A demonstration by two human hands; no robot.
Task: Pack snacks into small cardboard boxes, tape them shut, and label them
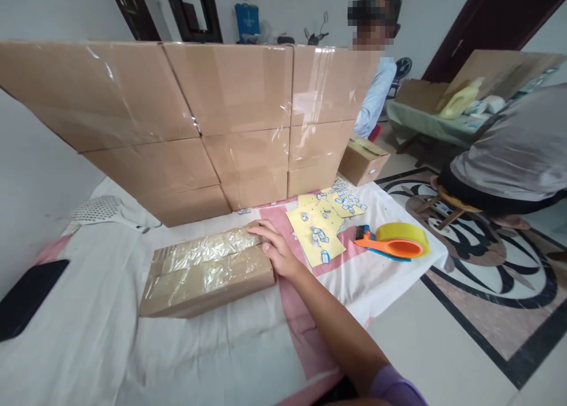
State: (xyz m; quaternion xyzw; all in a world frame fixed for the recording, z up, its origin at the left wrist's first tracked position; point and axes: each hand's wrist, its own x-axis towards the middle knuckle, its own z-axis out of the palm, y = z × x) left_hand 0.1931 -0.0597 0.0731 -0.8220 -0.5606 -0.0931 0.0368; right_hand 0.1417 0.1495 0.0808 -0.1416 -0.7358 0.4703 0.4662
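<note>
A taped cardboard box [208, 270] lies flat on the cloth in front of me, with shiny clear tape along its top. My right hand [277, 249] grips its right end, the fingers bent over the top far corner and the thumb near the edge. My left hand is out of sight. To the right of the hand lie yellow printed sheets [316, 232] with small drawings of boxes. Further right, an orange tape dispenser [394, 245] carries a roll of yellowish tape [419, 233].
A wall of stacked, taped cardboard boxes [248, 93] stands along the table's far side. Another box [364, 158] sits at the far right corner. A dark phone-like slab [31, 297] lies left. Two people are nearby, one behind the stack [376, 93], one seated right [518, 146].
</note>
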